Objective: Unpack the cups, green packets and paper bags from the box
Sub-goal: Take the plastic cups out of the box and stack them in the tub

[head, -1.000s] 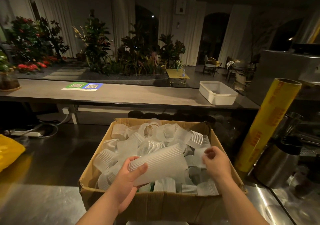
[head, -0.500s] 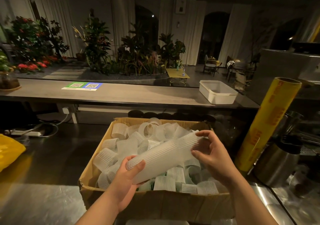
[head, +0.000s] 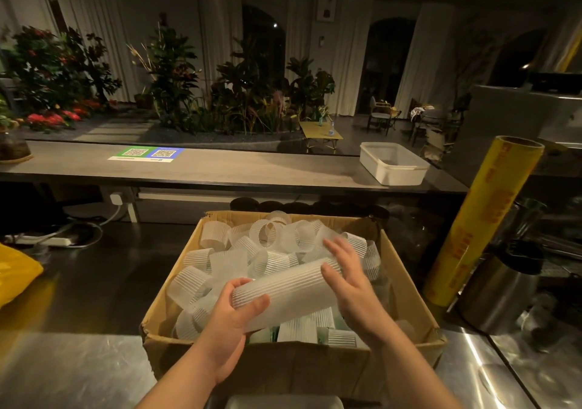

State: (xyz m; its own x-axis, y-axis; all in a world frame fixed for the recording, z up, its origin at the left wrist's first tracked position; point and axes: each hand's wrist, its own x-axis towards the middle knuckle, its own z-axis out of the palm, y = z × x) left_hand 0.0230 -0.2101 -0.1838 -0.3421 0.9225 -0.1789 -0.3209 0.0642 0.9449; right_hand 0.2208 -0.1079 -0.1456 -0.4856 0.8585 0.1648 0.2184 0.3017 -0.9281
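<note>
Box (head: 299,371): cardboard, open-topped; stands on steel counter (head: 78,374); heaped with loose ribbed cups (head: 217,235)
Cup stack (head: 283,292): nested ribbed cups, lying almost level; held just above the box's near half
Left hand (head: 226,323): over the box's near wall; fingers and thumb curled round the stack's near end
Right hand (head: 352,286): over the box's right half; fingers straight and slightly apart, pressed flat against the stack's far end; grips nothing
Green packets: only a greenish glimpse under the cups at the box's near wall; paper bags not visible
Yellow roll (head: 485,219): upright, just right of the box
Risk, sliding: slick nested cups likely to telescope apart if the flat right hand eases off; far cups then drop back into the box
Risk, knock: wide swing rightward out of the box likely to topple the roll
Change from half a second earlier: stack sits lower and more level; right hand now flat on the end instead of pinching it
</note>
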